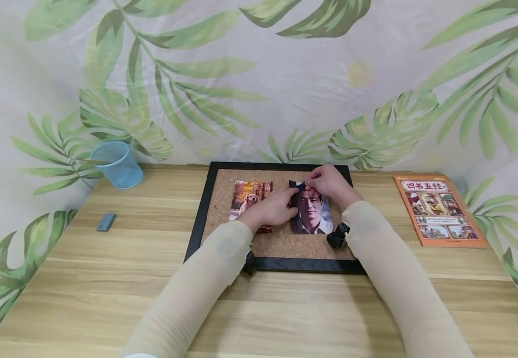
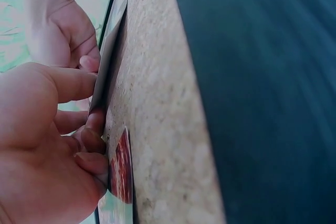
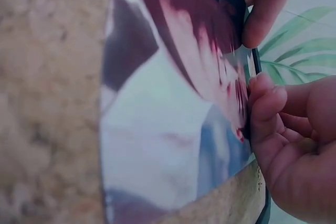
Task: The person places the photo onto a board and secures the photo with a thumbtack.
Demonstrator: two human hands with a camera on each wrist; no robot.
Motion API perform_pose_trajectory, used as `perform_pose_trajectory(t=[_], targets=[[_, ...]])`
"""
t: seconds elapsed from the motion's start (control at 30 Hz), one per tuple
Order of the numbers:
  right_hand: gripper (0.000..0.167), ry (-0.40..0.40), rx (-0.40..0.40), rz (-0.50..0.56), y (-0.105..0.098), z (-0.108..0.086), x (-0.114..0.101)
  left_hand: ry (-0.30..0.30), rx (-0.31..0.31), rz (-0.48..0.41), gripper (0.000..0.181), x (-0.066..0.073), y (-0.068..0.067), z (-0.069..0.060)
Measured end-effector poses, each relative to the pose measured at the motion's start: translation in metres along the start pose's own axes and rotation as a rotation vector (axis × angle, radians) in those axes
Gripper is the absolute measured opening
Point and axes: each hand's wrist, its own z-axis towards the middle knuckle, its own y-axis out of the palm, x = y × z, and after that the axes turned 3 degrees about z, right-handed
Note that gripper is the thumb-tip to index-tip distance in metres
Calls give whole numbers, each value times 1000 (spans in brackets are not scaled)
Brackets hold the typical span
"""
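Observation:
A portrait photo (image 1: pixel 311 214) lies on a cork board (image 1: pixel 281 246) in a black frame, right of a dog photo (image 1: pixel 251 196). My left hand (image 1: pixel 278 206) pinches the portrait's left edge; in the left wrist view that edge (image 2: pixel 107 59) stands lifted off the cork, with fingers (image 2: pixel 76 84) on either side. At the portrait's top edge, my right hand (image 1: pixel 328 181) has thumb and fingertip pressed together. Between them seems to be a small pushpin-like thing, mostly hidden. In the right wrist view the portrait (image 3: pixel 168 140) bows up from the cork.
A blue mesh pen cup (image 1: pixel 120 166) stands at the back left, something thin inside. Before it lies a small grey-blue block (image 1: pixel 106 222). An orange-covered book (image 1: pixel 440 211) lies right of the board. Behind the wooden table (image 1: pixel 294 308) hangs a leaf-patterned cloth (image 1: pixel 303 99).

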Motion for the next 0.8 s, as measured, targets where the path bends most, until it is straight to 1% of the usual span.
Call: perform_pose_trajectory(t=[0.1, 0.17, 0.37, 0.47, 0.6, 0.7, 0.8], targets=[[23, 29, -7, 1, 1, 2, -3, -6, -5, -8, 67, 7, -4, -5], [23, 55, -14, 1, 1, 3, -5, -8, -7, -7, 67, 7, -4, -5], [24, 155, -49, 5, -2, 7, -12, -18, -6, 1, 69, 5, -2, 0], [24, 189, -64, -4, -3, 7, -14, -16, -3, 7, 69, 4, -2, 0], [24, 215, -73, 58, -5, 7, -13, -17, -5, 10, 68, 5, -3, 0], [23, 228, -70, 141, -5, 7, -11, -19, -11, 15, 67, 4, -3, 0], [21, 230, -61, 170, -5, 7, -9, -17, -14, 27, 68, 5, -2, 1]])
